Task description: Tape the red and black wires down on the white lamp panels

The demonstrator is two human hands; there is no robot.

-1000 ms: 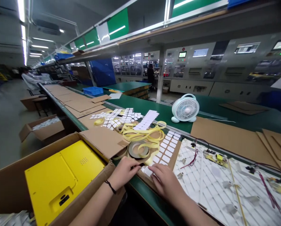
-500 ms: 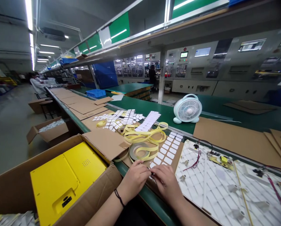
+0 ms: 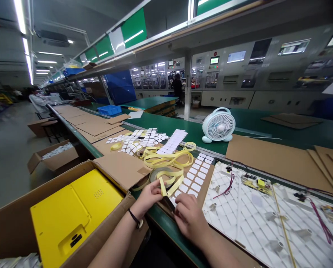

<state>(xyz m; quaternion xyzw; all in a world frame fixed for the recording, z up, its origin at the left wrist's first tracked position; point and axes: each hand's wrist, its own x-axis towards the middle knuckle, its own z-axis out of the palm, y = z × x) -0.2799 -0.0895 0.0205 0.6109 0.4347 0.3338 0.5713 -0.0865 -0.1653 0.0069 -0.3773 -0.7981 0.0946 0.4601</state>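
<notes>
My left hand (image 3: pixel 149 196) pinches the end of a yellow backing strip (image 3: pixel 164 188) that runs up into a tangle of yellow strips (image 3: pixel 166 159). Just behind that hand lies a grey tape roll (image 3: pixel 163 174). My right hand (image 3: pixel 189 218) is curled, fingertips pressed on the near end of a cardboard sheet carrying rows of white adhesive pads (image 3: pixel 196 176). What its fingers hold is hidden. To the right of that hand lies a white gridded panel (image 3: pixel 252 219) with a small circuit board (image 3: pixel 256 184) and red wires.
An open cardboard box holds a yellow plastic housing (image 3: pixel 71 208) at my left. More white pads (image 3: pixel 144 138) are spread further back. A small pale-blue fan (image 3: pixel 218 128) stands on the green bench. Cardboard sheets (image 3: pixel 278 160) lie to the right. A person stands far behind.
My left hand has lifted the yellow strip up and away from the pads. The right hand has slid slightly nearer and lower on the cardboard sheet.
</notes>
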